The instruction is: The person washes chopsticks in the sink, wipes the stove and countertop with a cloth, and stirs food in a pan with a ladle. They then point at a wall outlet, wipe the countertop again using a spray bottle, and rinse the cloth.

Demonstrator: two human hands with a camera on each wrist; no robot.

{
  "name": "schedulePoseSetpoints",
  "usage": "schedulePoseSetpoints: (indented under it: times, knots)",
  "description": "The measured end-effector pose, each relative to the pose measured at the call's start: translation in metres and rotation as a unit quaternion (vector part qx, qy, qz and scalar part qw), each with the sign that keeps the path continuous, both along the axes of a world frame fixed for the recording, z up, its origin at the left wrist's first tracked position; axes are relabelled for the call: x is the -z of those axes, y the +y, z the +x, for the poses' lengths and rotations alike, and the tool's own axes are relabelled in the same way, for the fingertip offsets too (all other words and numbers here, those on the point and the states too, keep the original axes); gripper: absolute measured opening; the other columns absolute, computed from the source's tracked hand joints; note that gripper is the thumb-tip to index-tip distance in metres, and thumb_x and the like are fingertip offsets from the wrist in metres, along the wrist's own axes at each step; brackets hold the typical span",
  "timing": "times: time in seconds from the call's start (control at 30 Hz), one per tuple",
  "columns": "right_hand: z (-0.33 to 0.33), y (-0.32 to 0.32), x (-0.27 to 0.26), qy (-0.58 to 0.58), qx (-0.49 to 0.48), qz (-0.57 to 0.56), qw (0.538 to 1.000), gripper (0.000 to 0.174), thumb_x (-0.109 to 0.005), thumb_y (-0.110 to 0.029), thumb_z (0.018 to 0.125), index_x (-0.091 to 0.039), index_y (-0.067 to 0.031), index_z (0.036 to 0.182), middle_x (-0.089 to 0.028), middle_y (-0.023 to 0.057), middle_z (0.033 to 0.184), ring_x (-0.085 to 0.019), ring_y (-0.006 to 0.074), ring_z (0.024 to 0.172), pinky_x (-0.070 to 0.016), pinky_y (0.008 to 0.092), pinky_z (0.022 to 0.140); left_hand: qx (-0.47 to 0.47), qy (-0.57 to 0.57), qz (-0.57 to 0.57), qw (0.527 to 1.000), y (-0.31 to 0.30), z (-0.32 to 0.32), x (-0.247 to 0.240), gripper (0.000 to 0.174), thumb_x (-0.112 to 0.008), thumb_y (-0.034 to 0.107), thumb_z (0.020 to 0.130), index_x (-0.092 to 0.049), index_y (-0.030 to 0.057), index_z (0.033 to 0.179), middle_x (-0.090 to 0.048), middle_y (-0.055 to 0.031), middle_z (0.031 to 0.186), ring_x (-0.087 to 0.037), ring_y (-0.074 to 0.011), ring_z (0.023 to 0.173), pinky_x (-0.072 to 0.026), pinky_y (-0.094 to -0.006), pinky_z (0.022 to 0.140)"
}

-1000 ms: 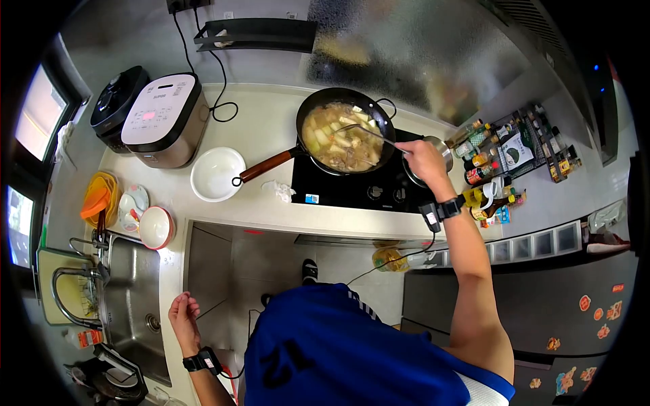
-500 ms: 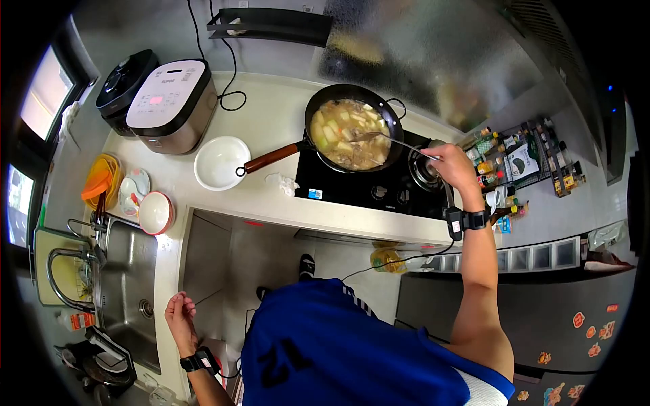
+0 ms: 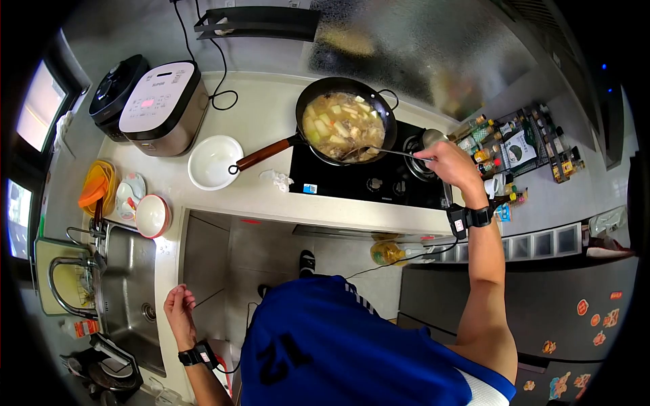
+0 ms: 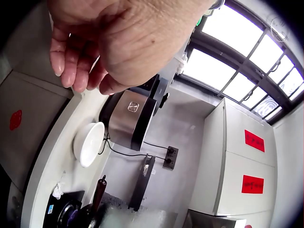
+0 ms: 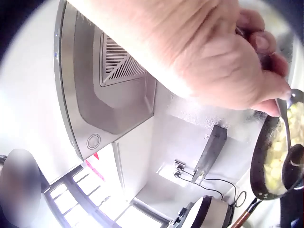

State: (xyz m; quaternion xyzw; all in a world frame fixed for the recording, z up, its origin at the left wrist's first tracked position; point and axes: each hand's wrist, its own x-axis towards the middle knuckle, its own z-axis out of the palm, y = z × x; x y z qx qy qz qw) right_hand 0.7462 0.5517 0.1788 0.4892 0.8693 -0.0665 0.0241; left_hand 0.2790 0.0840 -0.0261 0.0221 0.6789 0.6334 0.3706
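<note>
My right hand [image 3: 452, 164] grips the handle of a long metal ladle [image 3: 399, 153] to the right of the stove. The ladle's head dips into the food near the front right rim of a dark wok [image 3: 302, 108]. In the right wrist view its rounded dark head [image 5: 293, 166] shows against the stew. Pale chunks and broth [image 3: 342, 125] fill the wok, whose wooden handle [image 3: 264, 154] points left. My left hand [image 3: 180, 312] hangs beside the sink counter with fingers loosely bent, holding nothing.
A white bowl [image 3: 214, 163] stands left of the wok handle, with crumpled tissue [image 3: 276, 179] nearby. A rice cooker [image 3: 166, 108] is at the back left. A red-rimmed bowl [image 3: 153, 216] sits near the sink [image 3: 128, 298]. Seasoning bottles [image 3: 484, 152] line the right side.
The ladle's head has moved from the middle of the wok to its front right side. My right hand has shifted right and slightly down. The left hand stays about where it was.
</note>
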Motion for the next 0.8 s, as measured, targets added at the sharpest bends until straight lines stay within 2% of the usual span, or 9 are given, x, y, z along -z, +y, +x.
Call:
schedulePoseSetpoints:
  times: [0.13, 0.2, 0.33, 0.53, 0.57, 0.7, 0.73, 0.8]
  knots:
    - [-0.012, 0.004, 0.023, -0.006, 0.021, 0.01, 1.0, 0.031, -0.068, -0.009, 0.08, -0.077, -0.0187, 0.108, -0.071, 0.0166, 0.099, -0.067, 0.0354, 0.093, -0.0533, 0.0419, 0.08, -0.004, -0.009, 0.003, 1.0, 0.004, 0.003, -0.001, 0.018, -0.063, 0.02, 0.099, -0.068, 0.0044, 0.106, -0.067, 0.0004, 0.081, -0.061, -0.0059, 0.067, -0.0486, -0.0189, 0.062]
    - [-0.021, -0.001, 0.032, -0.032, 0.04, 0.026, 0.998, 0.034, -0.059, -0.004, 0.083, -0.077, -0.021, 0.107, -0.073, 0.0137, 0.101, -0.068, 0.0356, 0.096, -0.0544, 0.0448, 0.083, -0.009, -0.01, -0.002, 1.0, 0.002, 0.005, -0.001, 0.017, -0.063, 0.019, 0.098, -0.068, 0.0043, 0.106, -0.067, 0.0003, 0.081, -0.061, -0.0061, 0.067, -0.0487, -0.0188, 0.061]
    - [-0.032, -0.008, 0.057, -0.03, 0.066, 0.054, 0.996, 0.038, -0.055, -0.003, 0.085, -0.076, -0.0215, 0.11, -0.071, 0.0191, 0.096, -0.068, 0.0388, 0.089, -0.0549, 0.0474, 0.079, -0.012, -0.007, 0.011, 1.0, -0.003, 0.006, 0.003, 0.017, -0.063, 0.019, 0.098, -0.068, 0.0044, 0.106, -0.067, 0.0003, 0.081, -0.061, -0.0059, 0.067, -0.0487, -0.0186, 0.061]
    - [-0.025, -0.007, 0.066, 0.016, 0.062, 0.055, 0.996, 0.031, -0.064, -0.007, 0.085, -0.076, -0.0185, 0.111, -0.071, 0.0192, 0.096, -0.068, 0.0393, 0.09, -0.0547, 0.0469, 0.079, -0.017, -0.012, 0.002, 1.0, -0.001, 0.006, 0.001, 0.017, -0.063, 0.019, 0.098, -0.068, 0.0043, 0.105, -0.067, 0.0005, 0.081, -0.061, -0.0057, 0.067, -0.0488, -0.0187, 0.061]
    - [-0.02, -0.005, 0.061, 0.03, 0.07, 0.046, 0.996, 0.029, -0.068, -0.009, 0.084, -0.076, -0.0169, 0.111, -0.071, 0.0177, 0.1, -0.067, 0.0381, 0.093, -0.0542, 0.0459, 0.081, -0.015, -0.012, 0.003, 1.0, -0.002, 0.005, 0.002, 0.017, -0.063, 0.019, 0.098, -0.068, 0.0043, 0.105, -0.067, 0.0006, 0.081, -0.061, -0.0057, 0.067, -0.0488, -0.0188, 0.061]
    - [0.004, 0.004, 0.037, 0.067, 0.057, 0.028, 0.996, 0.03, -0.069, -0.009, 0.084, -0.075, -0.0156, 0.113, -0.071, 0.0163, 0.106, -0.067, 0.0372, 0.099, -0.0531, 0.0419, 0.086, -0.009, -0.013, 0.003, 1.0, 0.0, 0.004, 0.002, 0.017, -0.063, 0.019, 0.098, -0.068, 0.0045, 0.105, -0.067, 0.0008, 0.08, -0.061, -0.0055, 0.067, -0.0489, -0.0186, 0.062]
    - [0.006, 0.001, 0.029, 0.074, 0.058, 0.044, 0.995, 0.034, -0.069, -0.005, 0.082, -0.074, -0.014, 0.114, -0.072, 0.0187, 0.1, -0.07, 0.0339, 0.091, -0.0531, 0.0385, 0.081, -0.007, -0.015, 0.003, 1.0, 0.001, 0.003, 0.003, 0.017, -0.063, 0.019, 0.098, -0.068, 0.0046, 0.105, -0.067, 0.0008, 0.08, -0.061, -0.0054, 0.067, -0.0488, -0.0185, 0.062]
    - [0.011, 0.0, 0.012, 0.055, 0.061, 0.035, 0.996, 0.034, -0.07, -0.005, 0.081, -0.074, -0.0143, 0.114, -0.072, 0.0174, 0.092, -0.069, 0.0322, 0.082, -0.0523, 0.0383, 0.076, -0.003, -0.018, 0.004, 1.0, 0.003, 0.001, 0.006, 0.017, -0.063, 0.02, 0.098, -0.068, 0.0047, 0.105, -0.067, 0.0008, 0.08, -0.061, -0.0054, 0.067, -0.0487, -0.0183, 0.062]
